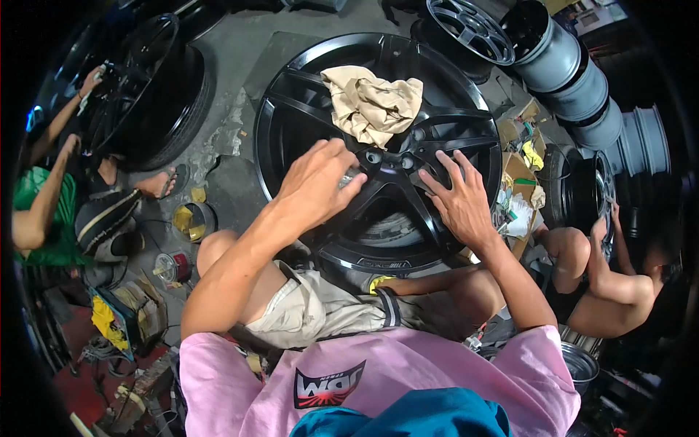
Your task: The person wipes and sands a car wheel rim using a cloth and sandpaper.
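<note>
head view: your right hand [464, 200] is resting spread over the black wheel [392, 169], your left hand [312, 182] curled, its grip indiscernible.

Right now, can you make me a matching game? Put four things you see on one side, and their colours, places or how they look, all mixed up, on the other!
Things:
1. Big wheel
2. Crumpled cloth
3. Right hand
4. Shirt

Clues:
A. Fingers spread apart, at the near right of the hub
B. Black, with spokes, in front of the person
C. Pink, with a dark patch on its front
D. Beige, lying on top of the spokes

Right pairs: 1-B, 2-D, 3-A, 4-C
</note>
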A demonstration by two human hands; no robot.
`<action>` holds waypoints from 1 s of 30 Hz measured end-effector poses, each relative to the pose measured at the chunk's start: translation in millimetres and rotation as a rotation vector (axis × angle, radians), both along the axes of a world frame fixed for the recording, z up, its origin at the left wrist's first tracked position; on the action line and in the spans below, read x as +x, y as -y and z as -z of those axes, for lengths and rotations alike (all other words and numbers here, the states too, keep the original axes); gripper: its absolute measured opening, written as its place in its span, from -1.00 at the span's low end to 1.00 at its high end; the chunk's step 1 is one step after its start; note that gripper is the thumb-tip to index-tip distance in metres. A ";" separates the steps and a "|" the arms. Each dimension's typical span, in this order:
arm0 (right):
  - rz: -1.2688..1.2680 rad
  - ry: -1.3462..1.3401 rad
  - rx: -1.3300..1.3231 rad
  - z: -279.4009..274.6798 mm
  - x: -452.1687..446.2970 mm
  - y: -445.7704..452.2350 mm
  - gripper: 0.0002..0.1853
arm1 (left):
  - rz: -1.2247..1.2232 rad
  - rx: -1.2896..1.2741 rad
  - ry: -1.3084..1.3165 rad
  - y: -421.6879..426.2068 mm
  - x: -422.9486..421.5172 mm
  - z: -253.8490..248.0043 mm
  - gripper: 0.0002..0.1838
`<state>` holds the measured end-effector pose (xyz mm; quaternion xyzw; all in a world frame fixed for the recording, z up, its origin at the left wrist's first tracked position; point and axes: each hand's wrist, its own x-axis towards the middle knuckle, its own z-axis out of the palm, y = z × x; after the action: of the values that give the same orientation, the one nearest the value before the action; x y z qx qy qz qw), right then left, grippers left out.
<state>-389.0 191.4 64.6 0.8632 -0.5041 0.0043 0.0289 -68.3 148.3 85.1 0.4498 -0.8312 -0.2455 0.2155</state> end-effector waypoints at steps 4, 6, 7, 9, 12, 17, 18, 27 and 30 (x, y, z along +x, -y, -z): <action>0.049 0.068 -0.042 14.5 11.0 6.7 -0.56 | -0.050 -0.079 0.014 4.5 7.4 9.1 -0.64; 0.030 0.111 -0.049 22.5 18.5 15.7 -0.60 | -0.049 -0.045 0.076 0.1 7.2 7.9 -0.54; 0.026 0.172 -0.010 24.2 16.1 13.9 -0.61 | -0.079 0.010 0.110 -6.0 6.2 7.9 -0.48; 0.001 0.209 0.051 22.0 5.5 5.5 -0.60 | -0.082 0.153 0.196 -14.4 11.8 7.0 -0.25; 0.005 0.237 0.106 20.5 1.6 0.9 -0.58 | -0.065 0.230 0.284 -23.2 9.7 6.7 -0.18; 0.005 0.268 0.054 27.2 9.9 10.1 -0.55 | -0.082 0.261 0.313 -22.5 -5.8 11.0 0.14; 0.001 0.313 0.091 26.4 6.8 3.9 -0.54 | -0.084 0.258 0.313 -25.8 -6.1 7.9 0.14; -0.024 0.229 -0.052 24.9 9.7 7.9 -0.63 | -0.058 0.031 0.512 -28.8 -39.5 21.2 0.19; -0.084 0.234 0.016 12.6 -5.5 -8.7 -0.65 | -0.086 0.083 0.468 -29.4 -33.8 18.2 0.11</action>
<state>-394.5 200.1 52.1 0.8774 -0.4672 0.1024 -0.0371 -102.0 177.7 66.8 0.5380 -0.8277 -0.1593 0.0087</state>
